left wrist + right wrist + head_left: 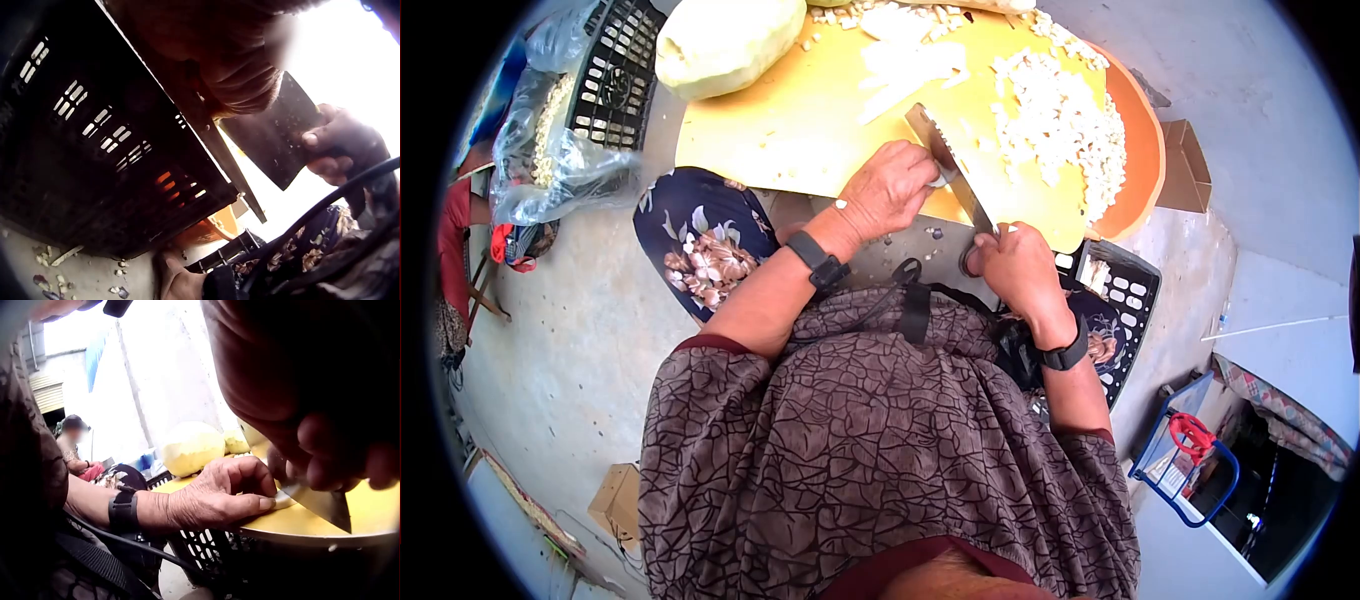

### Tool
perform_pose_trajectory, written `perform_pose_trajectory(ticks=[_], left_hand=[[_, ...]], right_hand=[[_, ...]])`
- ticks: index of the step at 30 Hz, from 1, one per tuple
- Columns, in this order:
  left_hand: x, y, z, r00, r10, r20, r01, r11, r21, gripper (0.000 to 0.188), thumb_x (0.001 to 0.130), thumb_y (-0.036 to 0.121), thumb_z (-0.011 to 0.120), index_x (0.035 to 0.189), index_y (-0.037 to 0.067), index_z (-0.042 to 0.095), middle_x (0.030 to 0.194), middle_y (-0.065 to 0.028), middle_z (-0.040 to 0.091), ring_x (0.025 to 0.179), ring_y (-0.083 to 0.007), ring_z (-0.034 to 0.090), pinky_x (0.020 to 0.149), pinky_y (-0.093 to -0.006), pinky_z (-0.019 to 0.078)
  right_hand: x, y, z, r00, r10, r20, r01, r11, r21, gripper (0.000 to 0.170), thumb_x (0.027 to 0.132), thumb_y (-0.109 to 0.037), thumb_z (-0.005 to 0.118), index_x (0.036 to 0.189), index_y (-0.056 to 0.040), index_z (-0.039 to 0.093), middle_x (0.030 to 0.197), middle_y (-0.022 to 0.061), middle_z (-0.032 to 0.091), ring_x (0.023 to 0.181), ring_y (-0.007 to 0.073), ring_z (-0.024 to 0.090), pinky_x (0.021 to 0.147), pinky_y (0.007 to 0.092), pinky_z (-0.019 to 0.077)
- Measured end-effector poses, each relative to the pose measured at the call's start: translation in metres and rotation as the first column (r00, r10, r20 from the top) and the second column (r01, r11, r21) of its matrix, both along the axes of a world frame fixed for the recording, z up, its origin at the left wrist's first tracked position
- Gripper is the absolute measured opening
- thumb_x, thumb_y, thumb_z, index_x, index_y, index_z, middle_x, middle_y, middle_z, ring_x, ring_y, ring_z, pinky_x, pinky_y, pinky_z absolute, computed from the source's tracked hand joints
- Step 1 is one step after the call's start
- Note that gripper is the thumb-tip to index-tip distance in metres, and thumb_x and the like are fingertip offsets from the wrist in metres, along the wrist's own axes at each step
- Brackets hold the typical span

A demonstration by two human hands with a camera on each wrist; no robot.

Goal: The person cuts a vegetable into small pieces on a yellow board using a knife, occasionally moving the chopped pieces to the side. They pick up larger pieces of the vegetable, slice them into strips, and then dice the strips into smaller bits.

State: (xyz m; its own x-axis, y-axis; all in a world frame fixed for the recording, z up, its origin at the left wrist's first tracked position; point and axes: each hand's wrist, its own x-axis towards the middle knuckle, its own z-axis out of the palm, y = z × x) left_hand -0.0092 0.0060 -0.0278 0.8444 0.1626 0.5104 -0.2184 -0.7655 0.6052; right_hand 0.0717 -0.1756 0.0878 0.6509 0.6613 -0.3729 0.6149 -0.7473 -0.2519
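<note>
My right hand [1022,272] grips the handle of a broad-bladed kitchen knife [948,160], whose blade slants up and left over the yellow cutting board [780,140]. The left hand [888,187], fingers curled, holds a pale white piece of gourd [285,501] down on the board near its front edge. The blade [325,509] stands right beside this piece in the right wrist view. Past the hands lie pale cut strips [910,65], and a heap of small diced pieces [1065,125] spreads over the right side. A large peeled gourd [725,45] rests at the far left.
An orange basin [1150,135] juts out beneath the board's right side. A black crate [1138,295] stands by my right knee; another crate [615,75] and a plastic bag of pale pieces [550,150] are at left. A person [72,447] sits in the background.
</note>
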Motion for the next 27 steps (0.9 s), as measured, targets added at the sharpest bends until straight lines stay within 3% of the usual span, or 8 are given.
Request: perform_pose_trajectory(ticks=[5,8,11,16,19,25,27], left_hand=[[0.001,0.001,-0.002,1.0,-0.024,-0.014,0.024,0.999,-0.026,0.015,0.074,0.003,0.066,0.088,0.003,0.059,0.093,-0.0121,0.059,0.091,-0.031,0.059,0.087,-0.0393,0.0488],[0.0,0.002,0.001,0.998,-0.05,-0.03,0.048,0.997,-0.067,0.017,0.074,0.004,0.068,0.089,0.003,0.059,0.093,-0.0116,0.059,0.091,-0.0314,0.058,0.087,-0.0399,0.0485],[-0.001,0.004,0.006,0.998,-0.051,-0.041,0.049,0.998,-0.047,0.02,0.073,0.006,0.07,0.089,0.003,0.059,0.093,-0.0111,0.059,0.092,-0.0316,0.058,0.087,-0.0406,0.0481],[-0.01,0.011,0.012,0.991,0.008,-0.13,-0.003,0.999,0.043,0.019,0.074,0.007,0.071,0.089,0.004,0.06,0.093,-0.011,0.06,0.092,-0.0312,0.058,0.088,-0.0408,0.048],[-0.009,0.011,0.008,0.999,0.005,-0.046,-0.003,0.999,0.041,0.016,0.074,0.008,0.07,0.087,0.004,0.062,0.092,-0.011,0.061,0.092,-0.0302,0.059,0.089,-0.0399,0.0482],[-0.007,0.009,-0.003,1.0,0.0,0.01,0.0,0.999,0.046,0.01,0.076,0.006,0.068,0.084,0.007,0.061,0.082,-0.008,0.057,0.085,-0.0293,0.058,0.082,-0.0388,0.049],[-0.006,0.009,-0.007,1.0,0.01,0.021,-0.011,0.999,0.039,0.01,0.076,0.005,0.068,0.083,0.007,0.061,0.081,-0.0079,0.057,0.084,-0.0292,0.058,0.081,-0.0389,0.0493]], right_hand=[[0.005,0.006,-0.025,1.0,-0.027,-0.007,0.027,0.999,0.024,0.026,0.09,-0.018,0.065,0.081,0.0053,0.07,0.079,0.026,0.067,0.079,0.0441,0.066,0.075,0.0482,0.0533],[0.008,0.001,-0.045,0.955,-0.24,-0.177,0.267,0.952,0.152,0.027,0.09,-0.019,0.065,0.081,0.0058,0.069,0.079,0.0273,0.066,0.078,0.0444,0.065,0.075,0.0479,0.0525],[0.013,-0.008,-0.048,0.923,-0.304,-0.235,0.361,0.895,0.262,0.028,0.091,-0.02,0.065,0.081,0.0063,0.068,0.078,0.0282,0.065,0.077,0.0442,0.065,0.074,0.0474,0.0514],[0.003,-0.017,-0.022,0.959,-0.199,-0.201,0.241,0.947,0.211,0.028,0.091,-0.021,0.066,0.084,0.0058,0.068,0.074,0.0272,0.064,0.074,0.044,0.065,0.069,0.0475,0.0513],[-0.011,-0.011,-0.001,0.992,-0.083,-0.095,0.098,0.98,0.171,0.027,0.091,-0.022,0.066,0.084,0.0038,0.07,0.071,0.0248,0.065,0.072,0.0429,0.066,0.068,0.0478,0.0526],[-0.017,-0.004,0.001,0.998,-0.051,-0.02,0.053,0.994,0.092,0.026,0.09,-0.019,0.066,0.083,0.0057,0.069,0.07,0.0248,0.065,0.067,0.0411,0.065,0.066,0.0447,0.0509],[-0.014,-0.003,-0.003,1.0,-0.001,-0.024,0.003,0.999,0.049,0.026,0.09,-0.019,0.066,0.083,0.0059,0.069,0.073,0.027,0.064,0.073,0.0441,0.065,0.069,0.0464,0.0517]])
